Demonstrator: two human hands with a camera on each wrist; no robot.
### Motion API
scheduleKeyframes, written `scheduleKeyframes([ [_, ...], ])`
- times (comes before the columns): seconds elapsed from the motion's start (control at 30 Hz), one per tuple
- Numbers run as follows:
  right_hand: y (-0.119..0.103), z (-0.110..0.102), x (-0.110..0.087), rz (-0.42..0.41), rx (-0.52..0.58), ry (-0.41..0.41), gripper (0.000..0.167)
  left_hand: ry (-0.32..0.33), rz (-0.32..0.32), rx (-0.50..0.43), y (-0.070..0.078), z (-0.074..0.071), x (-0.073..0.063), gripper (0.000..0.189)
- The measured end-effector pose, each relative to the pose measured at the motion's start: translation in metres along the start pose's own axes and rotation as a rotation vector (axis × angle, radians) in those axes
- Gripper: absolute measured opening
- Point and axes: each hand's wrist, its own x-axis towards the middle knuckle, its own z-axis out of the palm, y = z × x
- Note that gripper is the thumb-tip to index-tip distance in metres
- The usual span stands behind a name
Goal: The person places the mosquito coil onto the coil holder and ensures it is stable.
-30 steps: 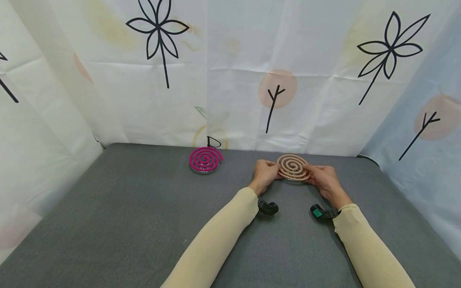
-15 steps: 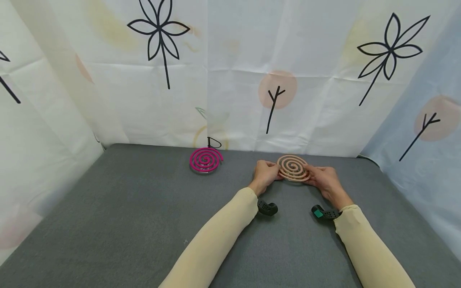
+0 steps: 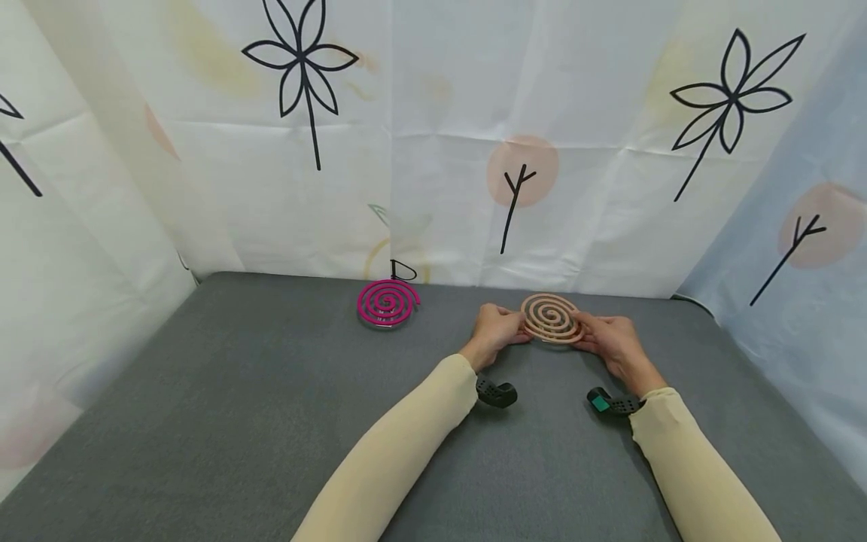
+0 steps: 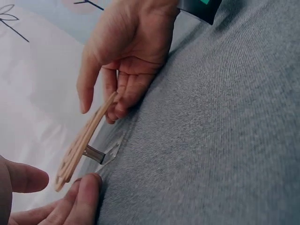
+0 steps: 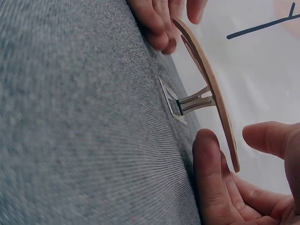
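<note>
A tan mosquito coil [image 3: 552,321] sits on a small metal stand [image 5: 198,104] near the table's back edge, its disc raised off the cloth. My left hand [image 3: 496,331] is at the coil's left edge and my right hand [image 3: 612,342] at its right edge. In the wrist views both thumbs stand apart from the disc, and the fingers lie low beside and under its rim. Whether any fingertips still touch the rim is hard to tell. To the left, a pink mosquito coil [image 3: 387,302] rests on its own stand, with no hand near it.
Grey cloth [image 3: 223,391] covers the table. Behind it hangs a white printed curtain [image 3: 447,203], close to both coils. Black wrist mounts [image 3: 497,394] project inward from both wrists above the cloth.
My left wrist and forearm have shifted slightly left, while the right hand has barely moved. The tan coil stays in place, and the head view has tilted up a little.
</note>
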Motion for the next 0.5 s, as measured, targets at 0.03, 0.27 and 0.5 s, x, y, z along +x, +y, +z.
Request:
scheduleKeyframes([
  [0.03,0.0,0.0,0.0,0.001,0.002,0.0,0.061,-0.007,-0.004,-0.01,0.0,-0.002,-0.001,0.029],
  [0.27,-0.001,-0.002,-0.001,0.012,0.018,0.006,0.065,-0.028,-0.006,0.024,-0.001,-0.018,-0.005,0.026],
  [0.5,-0.001,-0.005,-0.003,0.027,0.026,0.005,0.066,-0.058,0.078,0.124,0.004,-0.039,-0.016,0.026],
])
